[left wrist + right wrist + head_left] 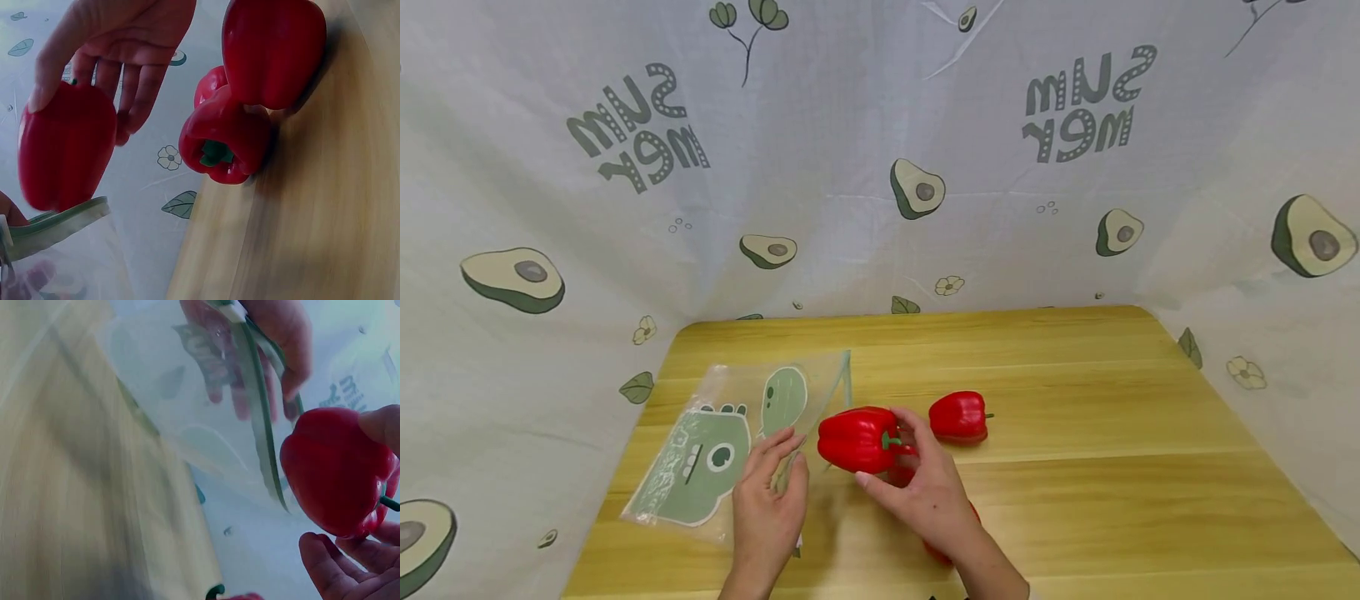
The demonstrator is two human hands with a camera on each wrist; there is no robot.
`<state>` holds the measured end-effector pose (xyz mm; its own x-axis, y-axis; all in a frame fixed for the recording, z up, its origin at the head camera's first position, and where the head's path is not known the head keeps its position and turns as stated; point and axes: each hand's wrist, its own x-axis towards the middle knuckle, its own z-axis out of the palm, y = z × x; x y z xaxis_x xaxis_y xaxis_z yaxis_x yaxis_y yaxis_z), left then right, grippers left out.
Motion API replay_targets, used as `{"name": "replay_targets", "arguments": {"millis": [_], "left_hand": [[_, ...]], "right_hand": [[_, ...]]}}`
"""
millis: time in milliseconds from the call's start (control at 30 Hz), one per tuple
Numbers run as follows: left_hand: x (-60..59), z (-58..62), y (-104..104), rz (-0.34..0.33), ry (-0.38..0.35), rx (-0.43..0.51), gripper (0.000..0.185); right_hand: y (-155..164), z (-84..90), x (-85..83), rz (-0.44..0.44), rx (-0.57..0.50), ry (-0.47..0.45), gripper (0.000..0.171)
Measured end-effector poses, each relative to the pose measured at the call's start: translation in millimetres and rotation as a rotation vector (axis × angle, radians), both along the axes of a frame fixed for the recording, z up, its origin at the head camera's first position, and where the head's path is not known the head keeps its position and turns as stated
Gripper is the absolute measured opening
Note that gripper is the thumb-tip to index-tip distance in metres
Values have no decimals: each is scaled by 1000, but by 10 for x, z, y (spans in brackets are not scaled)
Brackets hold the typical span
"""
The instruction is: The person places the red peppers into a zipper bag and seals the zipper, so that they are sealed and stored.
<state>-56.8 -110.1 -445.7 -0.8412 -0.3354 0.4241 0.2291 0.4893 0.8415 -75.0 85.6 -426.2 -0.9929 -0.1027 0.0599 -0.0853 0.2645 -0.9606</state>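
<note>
My right hand [928, 492] holds a red bell pepper [853, 437] by its stem end, thumb on one side and fingers on the other. The pepper lies sideways in the air, its blunt end pointing left at the bag's mouth. A clear zip bag [722, 479] printed with green cartoon monsters is held up by my left hand [769, 500]. In the right wrist view, the left thumb and fingers [294, 350] grip the bag near its green zip edge [259, 400], and several fingers show through the plastic. The bag's mouth gapes towards the pepper.
Another red pepper [958, 417] lies on the wooden table [1075, 500] right of my hand. More peppers, partly hidden, sit beneath my right hand and beside the right wrist [936, 552]. A white avocado-print cloth [850, 267] hangs behind the table and along both sides.
</note>
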Motion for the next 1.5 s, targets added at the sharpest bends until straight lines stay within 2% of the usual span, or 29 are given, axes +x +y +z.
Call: {"name": "replay_targets", "arguments": {"millis": [133,367,667,800,1067,1233,1367,1500], "left_hand": [[4,14,13,-13,-16,-1,28],[7,35,21,8,-7,1,30],[24,58,40,-17,129,19,32],[42,84,70,-29,108,30,33],[93,112,131,-35,59,12,33],[117,116,175,-42,32,1,33],[135,106,205,-35,41,-3,33],[141,90,222,-35,39,15,32]], "right_hand": [[-97,4,-14,18,-11,14,85],[-179,-27,-34,9,65,14,83],[-267,-41,-88,-62,175,6,82],[-310,-45,-127,-101,233,10,81],[-381,-55,-197,-125,230,20,79],[-416,-48,-237,-145,291,21,79],[-439,-63,-270,-143,314,15,80],[-454,-104,-293,-101,261,20,71]]}}
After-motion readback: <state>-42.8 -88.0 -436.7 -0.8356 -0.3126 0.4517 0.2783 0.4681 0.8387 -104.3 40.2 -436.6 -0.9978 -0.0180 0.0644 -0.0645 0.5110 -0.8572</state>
